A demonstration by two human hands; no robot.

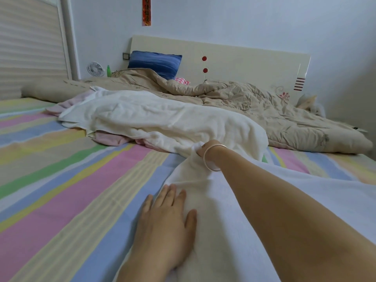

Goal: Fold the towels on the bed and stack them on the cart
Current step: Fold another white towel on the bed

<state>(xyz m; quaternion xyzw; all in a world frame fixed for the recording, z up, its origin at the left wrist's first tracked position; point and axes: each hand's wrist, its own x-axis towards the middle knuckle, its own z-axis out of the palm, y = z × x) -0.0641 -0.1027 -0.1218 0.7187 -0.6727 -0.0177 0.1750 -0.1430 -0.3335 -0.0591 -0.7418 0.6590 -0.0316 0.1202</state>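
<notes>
1. Two hands work one white towel, which seems to run from the rumpled white heap at 12 o'clock down toward 6 o'clock over the bed's striped sheet.
2. At 6 o'clock the left hand lies palm-down on the near part of the towel, fingers straight and slightly spread. It likely pins the cloth so it does not slide.
3. Near the centre, the outstretched right hand has its fingers curled round a bunch of white cloth at the foot of the heap. The fingertips are buried in the fold. A bracelet sits on that wrist.
4. This grip suggests a pull toward the person, to draw the towel out of the heap and lay it flat for folding.
5. A pink towel peeks from under the heap, at 9 o'clock from the right hand. It may drag along if the pull is quick.
6. A beige quilt is bunched at 1 o'clock, and a blue pillow leans at 11 o'clock. The cart is not in view.
</notes>
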